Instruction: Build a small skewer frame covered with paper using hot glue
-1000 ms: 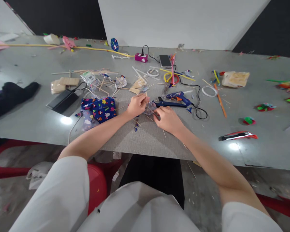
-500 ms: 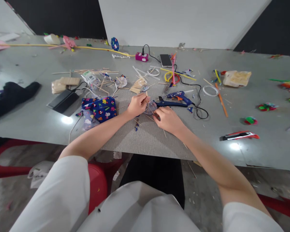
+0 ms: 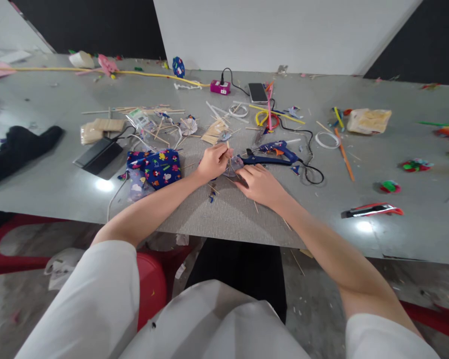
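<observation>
My left hand (image 3: 214, 163) is closed in a pinch round a thin wooden stick (image 3: 228, 145), whose tip points up above the fingers. Under and between the hands lies a small pale-blue fabric piece (image 3: 236, 164) with sticks on it, partly covered by my fingers. My right hand (image 3: 261, 184) grips the near right edge of this piece with bent fingers; its fingertips are partly hidden. Just behind the right hand rest a pair of dark-blue-handled scissors or pliers (image 3: 265, 160) and a blue glue gun (image 3: 279, 147).
Folded blue patterned cloth (image 3: 155, 169) lies left of my hands, beside a black adapter (image 3: 99, 157). Wooden sticks (image 3: 214, 132) and a pleated fabric disc (image 3: 189, 126) lie behind. A red utility knife (image 3: 372, 210) is at right; a phone (image 3: 258, 93) and purple socket block (image 3: 220, 87) stand farther back.
Hands and fabric piece stay almost in place. My right fingers have shifted very slightly at the piece's edge. The whole view has moved a little.
</observation>
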A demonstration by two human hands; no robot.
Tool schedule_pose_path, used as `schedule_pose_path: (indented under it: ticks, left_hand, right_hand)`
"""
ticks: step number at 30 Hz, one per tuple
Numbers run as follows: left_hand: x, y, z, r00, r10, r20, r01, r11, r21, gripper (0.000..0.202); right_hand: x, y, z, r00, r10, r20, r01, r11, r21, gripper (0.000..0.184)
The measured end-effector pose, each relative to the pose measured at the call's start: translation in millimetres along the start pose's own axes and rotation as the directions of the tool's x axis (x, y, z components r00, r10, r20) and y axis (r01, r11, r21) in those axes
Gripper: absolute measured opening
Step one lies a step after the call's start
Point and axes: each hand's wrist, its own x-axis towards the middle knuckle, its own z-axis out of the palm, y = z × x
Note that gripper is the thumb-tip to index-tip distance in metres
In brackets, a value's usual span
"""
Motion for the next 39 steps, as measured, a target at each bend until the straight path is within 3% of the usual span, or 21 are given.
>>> schedule_pose_path:
  ticks: [3,6,9,12,13,16,20,23,27,29,32,37,39]
  left_hand:
    - [-0.2,-1.0,0.3,1.0,0.01,0.0,-0.01,1.0,-0.004,0.04]
    - [-0.9,-2.9,1.3,1.0,0.015,-0.004,-0.015,1.0,-0.012,0.039]
    - [-1.7,-4.0,2.5,1.0,0.01,-0.007,-0.011,1.0,-0.029,0.039]
    - [-1.9,-3.9,3.3,1.0,0.009,-0.014,-0.01,0.999,-0.048,0.04]
    - [-1.9,-3.7,3.4,1.0,0.011,-0.015,-0.012,0.999,-0.053,0.04]
    - [-1.7,-3.6,3.4,1.0,0.016,-0.019,-0.017,0.998,-0.054,0.039]
    - [-1.5,-4.2,3.0,0.999,0.033,-0.017,-0.034,0.998,-0.06,0.039]
    - [-1.9,-4.5,2.7,0.999,0.041,-0.024,-0.042,0.998,-0.056,0.039]
    - [-2.4,-3.9,2.7,0.999,0.033,-0.015,-0.033,0.999,-0.04,0.039]
    - [-2.5,-3.5,2.8,0.999,0.032,-0.013,-0.032,0.999,-0.04,0.039]
    - [-2.3,-3.3,3.4,0.999,0.037,-0.02,-0.038,0.998,-0.043,0.04]
    - [-1.5,-3.8,3.8,0.997,0.066,-0.043,-0.068,0.997,-0.035,0.04]
    - [-1.0,-3.6,3.6,0.995,0.081,-0.055,-0.082,0.996,-0.023,0.041]
  right_hand:
    - [0.5,6.2,-4.5,0.997,0.051,-0.061,-0.048,0.998,0.042,0.026]
    - [-0.7,31.9,-10.1,0.953,0.228,-0.2,-0.217,0.973,0.077,0.031]
    - [-6.1,74.8,-10.7,0.812,0.484,-0.326,-0.502,0.864,0.032,0.038]
    - [-13.2,117.8,-4.5,0.68,0.681,-0.272,-0.706,0.708,0.009,0.045]
    - [-14.9,128.9,-1.8,0.663,0.72,-0.202,-0.731,0.681,0.029,0.045]
    - [-16.4,148.7,4.9,0.675,0.738,-0.025,-0.733,0.674,0.09,0.049]
    - [-14.5,152.7,9.2,0.674,0.738,0.033,-0.738,0.673,0.049,0.064]
    - [-13.9,153.0,12.4,0.647,0.762,0.005,-0.761,0.646,0.053,0.067]
    - [-14.7,156.4,12.6,0.567,0.802,-0.186,-0.779,0.596,0.194,0.073]
    - [-15.1,155.2,8.3,0.577,0.774,-0.261,-0.728,0.632,0.266,0.07]
    - [-14.3,142.4,-2.2,0.663,0.686,-0.3,-0.623,0.728,0.286,0.065]
    - [-8.9,96.5,-17.4,0.838,0.515,-0.18,-0.467,0.847,0.253,0.057]
    - [-6.4,80.4,-19.1,0.869,0.461,-0.18,-0.425,0.882,0.207,0.055]
